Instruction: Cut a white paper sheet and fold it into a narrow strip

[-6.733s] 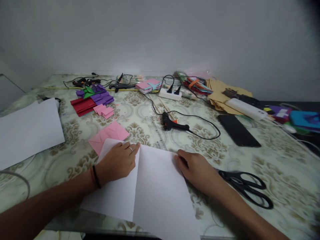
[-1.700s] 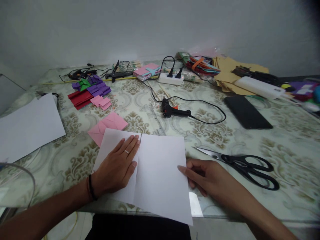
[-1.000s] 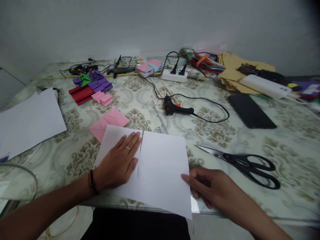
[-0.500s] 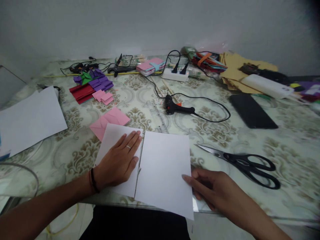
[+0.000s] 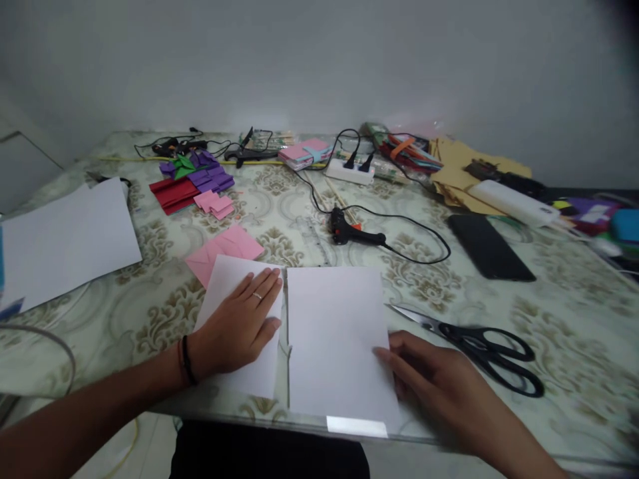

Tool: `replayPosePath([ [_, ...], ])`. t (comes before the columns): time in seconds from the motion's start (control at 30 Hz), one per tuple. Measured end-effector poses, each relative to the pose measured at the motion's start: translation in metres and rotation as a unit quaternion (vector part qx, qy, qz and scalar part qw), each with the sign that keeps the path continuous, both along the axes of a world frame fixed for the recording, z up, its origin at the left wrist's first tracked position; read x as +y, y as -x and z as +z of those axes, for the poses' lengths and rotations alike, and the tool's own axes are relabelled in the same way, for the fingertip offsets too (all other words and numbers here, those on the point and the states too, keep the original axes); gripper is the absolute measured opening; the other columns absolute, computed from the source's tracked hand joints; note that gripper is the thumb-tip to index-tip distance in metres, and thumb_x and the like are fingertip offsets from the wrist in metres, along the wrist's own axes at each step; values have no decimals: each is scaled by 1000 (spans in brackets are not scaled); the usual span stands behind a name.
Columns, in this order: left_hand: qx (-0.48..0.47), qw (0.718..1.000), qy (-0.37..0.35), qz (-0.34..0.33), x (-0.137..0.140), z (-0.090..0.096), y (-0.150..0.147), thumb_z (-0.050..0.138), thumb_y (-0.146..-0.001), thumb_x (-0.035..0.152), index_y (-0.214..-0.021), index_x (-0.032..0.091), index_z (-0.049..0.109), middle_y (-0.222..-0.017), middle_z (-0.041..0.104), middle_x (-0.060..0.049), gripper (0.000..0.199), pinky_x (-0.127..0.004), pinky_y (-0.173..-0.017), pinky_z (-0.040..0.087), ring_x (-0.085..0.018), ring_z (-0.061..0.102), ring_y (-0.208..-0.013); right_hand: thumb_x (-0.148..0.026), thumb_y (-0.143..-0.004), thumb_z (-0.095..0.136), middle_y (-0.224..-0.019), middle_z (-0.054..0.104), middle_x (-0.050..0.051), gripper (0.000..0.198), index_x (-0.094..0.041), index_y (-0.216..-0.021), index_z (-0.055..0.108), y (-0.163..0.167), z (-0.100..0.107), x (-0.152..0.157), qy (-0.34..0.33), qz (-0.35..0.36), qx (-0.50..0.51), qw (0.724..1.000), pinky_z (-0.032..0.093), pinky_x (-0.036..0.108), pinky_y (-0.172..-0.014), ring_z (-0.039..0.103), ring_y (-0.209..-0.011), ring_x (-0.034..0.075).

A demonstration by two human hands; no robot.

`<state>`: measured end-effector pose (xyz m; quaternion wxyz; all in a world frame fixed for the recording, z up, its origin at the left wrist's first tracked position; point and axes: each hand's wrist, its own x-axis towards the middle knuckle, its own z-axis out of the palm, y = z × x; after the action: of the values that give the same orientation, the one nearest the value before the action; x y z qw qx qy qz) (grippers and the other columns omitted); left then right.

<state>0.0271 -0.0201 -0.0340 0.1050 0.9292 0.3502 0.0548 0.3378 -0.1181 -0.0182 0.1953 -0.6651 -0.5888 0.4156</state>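
Two pieces of white paper lie side by side in front of me, a narrow gap between their torn edges. My left hand (image 5: 242, 326) rests flat on the left white paper (image 5: 219, 283), fingers stretched out. With thumb on top and fingers beneath the edge, my right hand (image 5: 429, 379) pinches the right side of the right white paper (image 5: 334, 332). A folded pink paper (image 5: 227, 249) lies partly under the left sheet. Black-handled scissors (image 5: 469, 342) lie beside my right hand, blades pointing left. Beyond the sheets lies a black glue gun (image 5: 352, 229) with its cord looped.
More white sheets (image 5: 70, 239) lie at the left. Folded coloured papers (image 5: 192, 183) sit farther back. A white power strip (image 5: 349, 171) with two plugs stands near the wall. To the right are a black phone (image 5: 489, 246), a white glue gun or similar long device (image 5: 514, 201) and brown paper (image 5: 449, 166).
My right hand has shifted the right paper slightly right and straightened it, widening the gap at the bottom. My left hand stays flat on its sheet. The view has tilted a little.
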Motion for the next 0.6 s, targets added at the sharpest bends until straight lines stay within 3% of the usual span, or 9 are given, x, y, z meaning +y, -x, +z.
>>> replayPosePath([
  [0.13, -117, 991, 67, 27, 4, 19, -3, 56, -100, 39, -144, 13, 53, -154, 54, -19, 52, -52, -122, 36, -32, 45, -145, -64, -94, 56, -61, 57, 0, 48, -22, -72, 62, -11, 9, 11, -64, -25, 3, 998, 42, 28, -55, 53, -58, 17],
  [0.27, -217, 950, 202, 98, 15, 46, -6, 56, -100, 40, -103, 20, 68, -105, 74, -6, 24, -36, -88, 53, -22, 66, -98, -65, -91, 63, -57, 56, 0, 48, -22, -71, 63, -8, 25, 33, -117, -55, 31, 991, 42, 27, -52, 52, -54, 16],
  [0.37, -258, 924, 261, 107, 26, 60, -1, 57, -98, 35, -80, 20, 65, -80, 67, 1, 25, -28, -73, 47, -15, 61, -76, -63, -89, 67, -53, 54, -1, 46, -22, -70, 62, 4, 37, 56, -150, -61, 73, 984, 41, 26, -51, 50, -52, 14],
  [0.6, -366, 876, 276, 150, 42, 57, 16, 57, -95, 38, -74, 19, 57, -71, 56, 3, 28, -23, -57, 39, -12, 50, -64, -64, -84, 73, -54, 50, -4, 48, -21, -69, 58, 33, 48, 102, -157, -42, 156, 974, 36, 24, -47, 45, -49, 11],
])
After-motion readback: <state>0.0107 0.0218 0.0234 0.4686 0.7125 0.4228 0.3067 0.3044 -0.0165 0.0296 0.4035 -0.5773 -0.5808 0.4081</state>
